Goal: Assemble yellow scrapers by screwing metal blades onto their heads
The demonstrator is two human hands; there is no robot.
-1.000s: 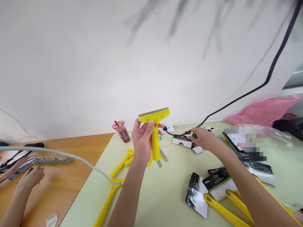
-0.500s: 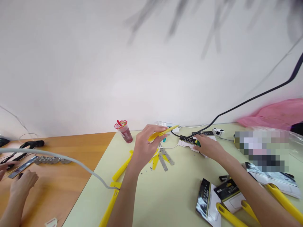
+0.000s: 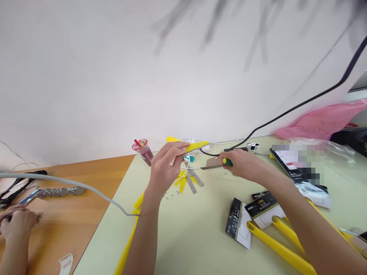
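Note:
My left hand (image 3: 166,164) pinches a long yellow plastic handle (image 3: 199,145) above the back of the table, with one end showing behind the knuckles and the other pointing right. A thin dark edge runs along its underside. My right hand (image 3: 241,162) is closed around a tool with a green-and-yellow handle (image 3: 228,162). A flat grey metal strip (image 3: 213,167) juts left from those fingers; whether it joins the handle I cannot tell. Below my left hand, more metal strips (image 3: 191,184) and yellow pieces (image 3: 182,185) lie fanned out near several tiny screws (image 3: 172,195).
A drink cup (image 3: 145,152) stands by the wall. Packaging cards (image 3: 239,223) and yellow handles (image 3: 278,244) lie at right. A grey cable (image 3: 86,187) crosses the left; a black cable (image 3: 298,118) crosses the right. Another person's hands (image 3: 18,221) are at the wooden table.
My right hand has lifted off the packaging cards and moved left, bringing the green-and-yellow tool and the metal strip. The yellow handle in my left hand has turned. The view has shifted slightly right.

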